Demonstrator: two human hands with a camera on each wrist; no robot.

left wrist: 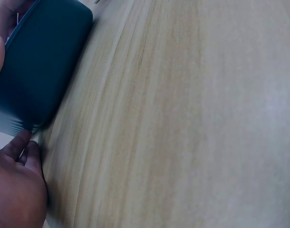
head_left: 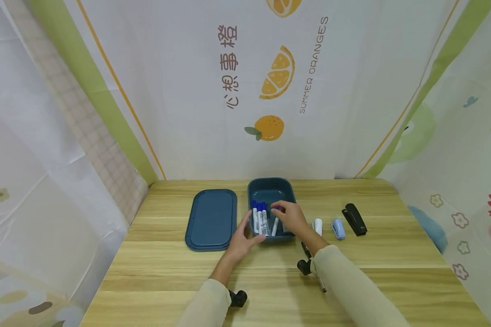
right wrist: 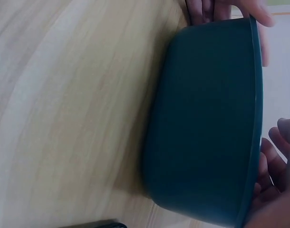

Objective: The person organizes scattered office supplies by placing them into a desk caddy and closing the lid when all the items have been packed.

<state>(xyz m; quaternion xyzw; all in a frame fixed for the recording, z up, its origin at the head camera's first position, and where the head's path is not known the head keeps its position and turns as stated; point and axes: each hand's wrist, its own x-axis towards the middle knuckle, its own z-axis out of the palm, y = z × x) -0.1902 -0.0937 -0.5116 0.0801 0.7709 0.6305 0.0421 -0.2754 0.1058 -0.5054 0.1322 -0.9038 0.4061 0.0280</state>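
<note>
A dark blue box (head_left: 270,182) stands without its lid on the table. Inside it, several white markers (head_left: 259,222) with blue caps lie side by side at the left. Another blue-capped marker (head_left: 275,227) slants beside them, and the thumb and fingertips of my right hand (head_left: 292,216) pinch its capped end. My left hand (head_left: 240,243) rests at the near left corner of the box, thumb spread along the front rim and fingers straight against the left wall. In the right wrist view, the box's outer wall (right wrist: 207,118) hides the markers.
Left of the box lies its flat blue lid (head_left: 212,220). To the right are a small white stapler (head_left: 318,225), a light blue one (head_left: 338,229) and a larger black stapler (head_left: 354,220). Slim dark pen-like items (head_left: 322,284) lie partly under my right forearm. A printed curtain (head_left: 196,136) borders the table.
</note>
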